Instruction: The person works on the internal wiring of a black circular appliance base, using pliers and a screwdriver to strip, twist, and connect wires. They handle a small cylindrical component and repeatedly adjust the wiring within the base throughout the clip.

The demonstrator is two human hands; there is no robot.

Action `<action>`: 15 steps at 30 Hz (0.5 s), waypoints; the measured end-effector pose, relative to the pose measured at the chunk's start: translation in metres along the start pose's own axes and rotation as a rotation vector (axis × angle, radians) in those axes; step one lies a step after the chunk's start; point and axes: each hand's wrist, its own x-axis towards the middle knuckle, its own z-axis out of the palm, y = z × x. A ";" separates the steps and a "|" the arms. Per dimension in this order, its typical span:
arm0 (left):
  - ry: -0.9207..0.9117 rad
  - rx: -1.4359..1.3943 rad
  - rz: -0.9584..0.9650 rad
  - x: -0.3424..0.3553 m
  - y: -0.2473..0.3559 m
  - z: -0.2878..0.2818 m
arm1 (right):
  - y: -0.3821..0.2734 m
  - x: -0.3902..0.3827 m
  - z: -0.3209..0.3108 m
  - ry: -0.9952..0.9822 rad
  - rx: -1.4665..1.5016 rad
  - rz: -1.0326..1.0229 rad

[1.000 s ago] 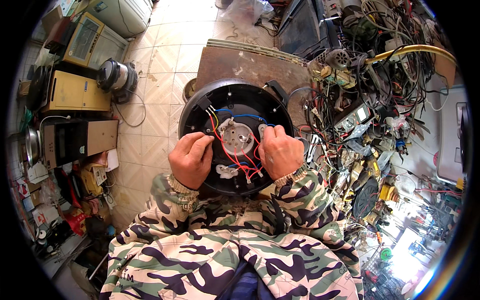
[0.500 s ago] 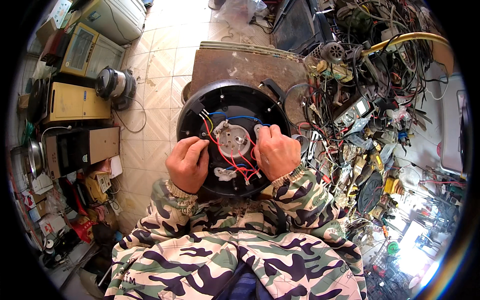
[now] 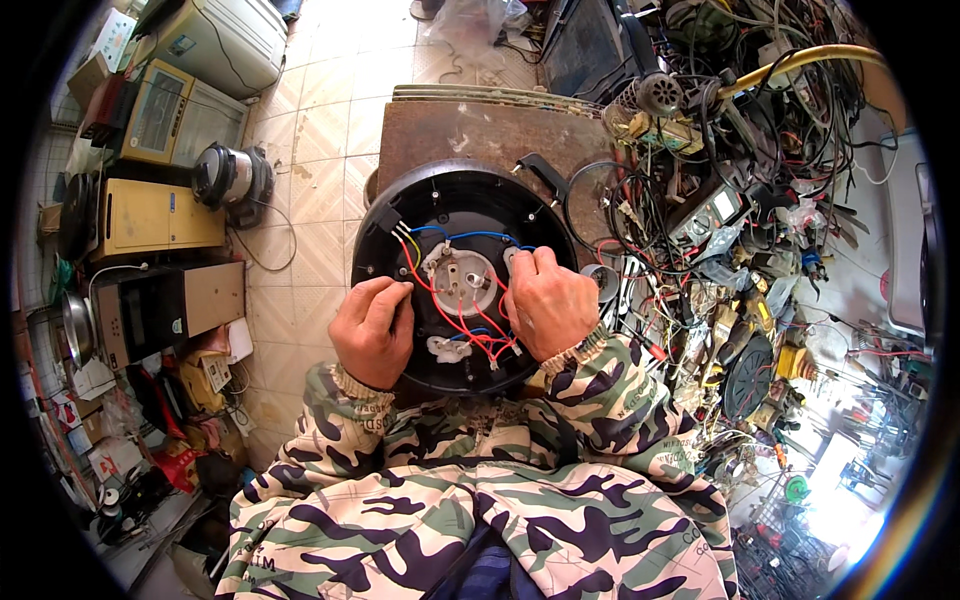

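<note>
A round black plastic housing (image 3: 395,335), like the base shell of an electric cooker, lies open before me. At its centre is a round pale metal disc (image 3: 447,292), crossed by red wires (image 3: 443,311). A blue wire (image 3: 480,234) runs along its far side from a black socket block (image 3: 391,221). My left hand (image 3: 372,332) is over the left rim, thumb and forefinger pinched together. My right hand (image 3: 553,303) is at the right side, fingers curled down beside a whitish mounting piece (image 3: 509,256) and the red wires. Whatever either set of fingertips grips is hidden.
The housing is on a brown board-topped table (image 3: 430,130). A black plug (image 3: 541,174) with its cord is beyond it. Tangled cables, tools and a multimeter (image 3: 716,212) crowd the right. Appliances, including a silver-black pot (image 3: 228,177), stand on the left.
The whole view has shifted slightly. Both hands keep nearly the same pose at the housing, and the wires look unchanged.
</note>
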 end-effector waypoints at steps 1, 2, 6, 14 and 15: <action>-0.004 -0.001 -0.003 0.000 0.000 0.000 | 0.003 -0.001 0.004 -0.001 0.009 -0.015; -0.001 0.008 0.002 0.001 0.000 -0.001 | 0.005 -0.001 0.006 -0.001 0.018 -0.028; 0.004 0.024 0.012 0.001 -0.001 0.001 | 0.005 -0.003 0.007 -0.024 0.018 -0.004; 0.014 0.043 0.010 -0.002 0.000 -0.001 | 0.000 -0.002 0.004 0.012 0.058 0.015; 0.004 0.025 0.007 0.000 0.000 0.001 | 0.003 -0.003 0.004 -0.002 0.042 0.010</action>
